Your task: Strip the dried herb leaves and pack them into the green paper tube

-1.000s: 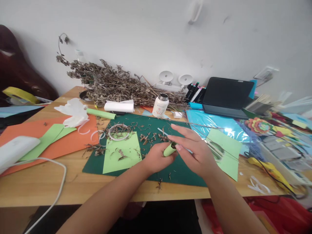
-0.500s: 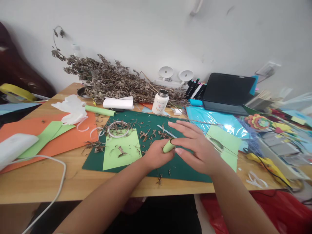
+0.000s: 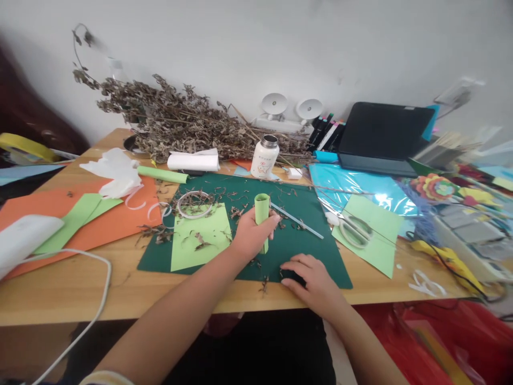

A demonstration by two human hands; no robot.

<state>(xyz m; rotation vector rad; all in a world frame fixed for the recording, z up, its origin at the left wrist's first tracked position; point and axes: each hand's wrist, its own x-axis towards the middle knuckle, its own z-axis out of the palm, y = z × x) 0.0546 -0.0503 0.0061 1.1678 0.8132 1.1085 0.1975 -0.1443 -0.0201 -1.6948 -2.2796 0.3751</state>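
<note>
My left hand (image 3: pixel 251 231) is wrapped round a green paper tube (image 3: pixel 262 209), which stands upright over the dark green cutting mat (image 3: pixel 304 214). Some dark bits show inside the tube's top opening. Low at the mat's front edge, my right hand (image 3: pixel 315 280) is open, thumb and fingers apart, its fingertips beside a small dry leaf scrap. A translucent glue stick (image 3: pixel 296 220) lies on the mat to the right of the tube. Left of my left hand, a light green sheet (image 3: pixel 192 251) bears dry leaf crumbs, and a roll of tape (image 3: pixel 194 215) rests at its top edge.
Dried branches (image 3: pixel 180 123) pile along the wall behind a white open bottle (image 3: pixel 264 156). Scissors (image 3: pixel 356 231) lie on another green sheet (image 3: pixel 385 251) at right. A tablet (image 3: pixel 382 133) stands at back right. A white cable (image 3: pixel 105 289) crosses the left front.
The paper tube has gone from tilted to upright in my left hand. My right hand has left the tube's top and come down to the mat's front edge.
</note>
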